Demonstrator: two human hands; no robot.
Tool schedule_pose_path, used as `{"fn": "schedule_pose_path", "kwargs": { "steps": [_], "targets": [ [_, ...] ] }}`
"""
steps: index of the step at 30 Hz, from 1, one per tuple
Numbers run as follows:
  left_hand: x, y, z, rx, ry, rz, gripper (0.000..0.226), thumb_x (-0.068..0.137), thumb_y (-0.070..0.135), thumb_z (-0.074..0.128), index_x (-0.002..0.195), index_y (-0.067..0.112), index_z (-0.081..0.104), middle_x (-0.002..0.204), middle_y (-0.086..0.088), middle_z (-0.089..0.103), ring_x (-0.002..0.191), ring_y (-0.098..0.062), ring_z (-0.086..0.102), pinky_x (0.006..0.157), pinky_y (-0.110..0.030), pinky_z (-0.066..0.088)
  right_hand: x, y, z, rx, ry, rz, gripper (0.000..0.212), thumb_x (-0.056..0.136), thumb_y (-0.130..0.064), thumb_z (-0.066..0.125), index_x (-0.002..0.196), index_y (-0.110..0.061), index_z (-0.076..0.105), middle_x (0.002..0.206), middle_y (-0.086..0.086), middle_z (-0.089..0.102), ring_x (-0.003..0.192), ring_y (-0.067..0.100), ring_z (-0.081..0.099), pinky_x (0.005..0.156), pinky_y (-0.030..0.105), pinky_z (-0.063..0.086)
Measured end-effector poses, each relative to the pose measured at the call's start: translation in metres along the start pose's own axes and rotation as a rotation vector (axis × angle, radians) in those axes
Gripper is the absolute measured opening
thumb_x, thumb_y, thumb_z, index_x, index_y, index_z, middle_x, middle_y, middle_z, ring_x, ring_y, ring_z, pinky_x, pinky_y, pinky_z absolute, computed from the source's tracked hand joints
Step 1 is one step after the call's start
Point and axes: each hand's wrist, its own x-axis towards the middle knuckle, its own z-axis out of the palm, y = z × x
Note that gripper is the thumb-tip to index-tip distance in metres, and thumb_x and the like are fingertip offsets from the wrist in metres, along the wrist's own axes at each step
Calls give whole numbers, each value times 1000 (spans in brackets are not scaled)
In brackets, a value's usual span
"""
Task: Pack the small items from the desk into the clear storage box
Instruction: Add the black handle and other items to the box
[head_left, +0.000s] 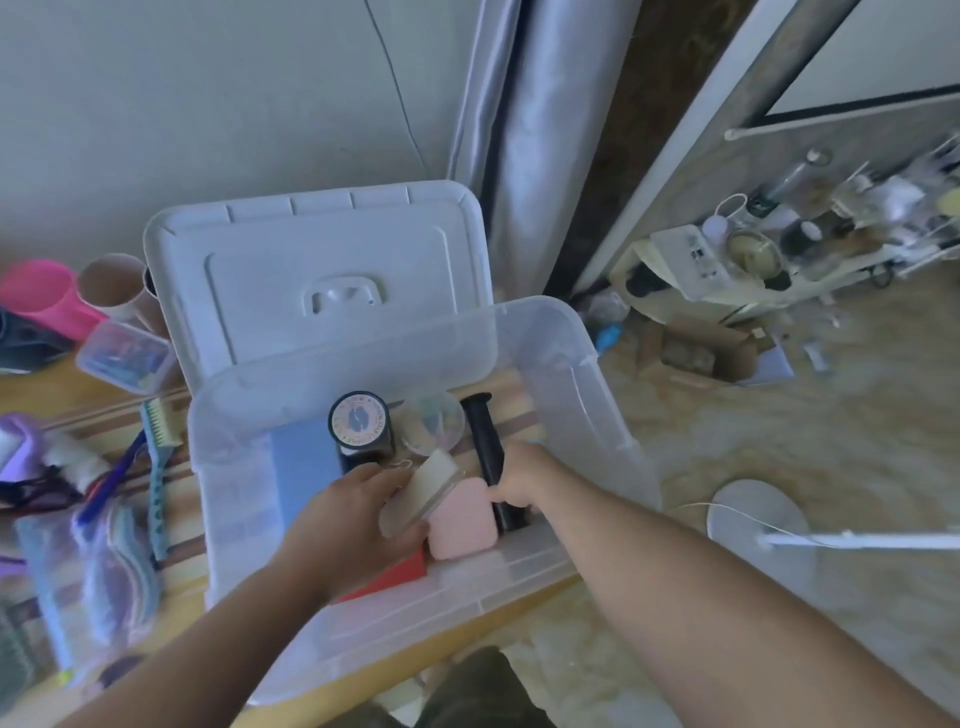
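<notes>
The clear storage box (587, 374) stands open on the desk, its white lid (322, 260) leaning up behind it. Inside lie a blue flat piece (301, 467), a round black tin with a printed top (358, 423), a small clear round tub (434, 421), a pink pad (462, 519) and a red piece (395, 574). My left hand (348, 525) is inside the box, shut on a cream-coloured flat pack (421, 491) held tilted over the pink pad. My right hand (524, 480) is shut on a black tube (485, 441) that lies along the box's right side.
To the left of the box, on the desk, lie a teal comb (158, 467), a blue pen (111, 478), a small clear case (124, 356), a pink cup (47, 296), cardboard tubes (111, 283) and bagged items (88, 571). A fan base (753, 525) stands on the floor at right.
</notes>
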Motion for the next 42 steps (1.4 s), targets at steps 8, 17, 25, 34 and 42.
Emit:
{"fn": "schedule_pose_path", "kwargs": {
  "steps": [8,17,25,34,42],
  "targets": [
    [16,3,19,76,-82,-78,66,76,69,57,137,42,56,125,15,57,108,-15,63,81,-33,54,3,2,-34,-227,-18,-60,37,89,-46,80,88,-17,58,87,5,62,88,28,65,74,34,54],
    [51,18,28,151,-162,-16,60,72,46,69,130,36,59,118,8,67,108,-24,63,84,-32,50,-61,-38,-36,-403,-16,-568,61,82,-38,80,134,-25,51,120,9,66,111,32,61,78,42,52],
    [40,22,35,-38,-53,41,82,74,52,82,144,35,43,144,7,54,131,-22,49,106,-36,45,-66,-18,-42,-409,150,-346,55,84,-40,76,128,-19,50,103,8,65,96,35,66,69,39,54],
    [3,-2,20,-90,38,71,43,88,49,62,129,37,62,137,10,60,124,-21,59,98,-35,51,3,-15,-53,98,395,123,22,97,-31,64,105,-11,56,97,8,66,81,24,65,69,38,56],
    [-36,-22,16,-123,154,56,33,86,53,54,115,42,65,120,18,64,103,-13,66,82,-27,54,41,-28,-45,467,429,207,35,108,-22,39,73,-24,40,76,1,45,90,28,53,85,41,50]
  ]
}}
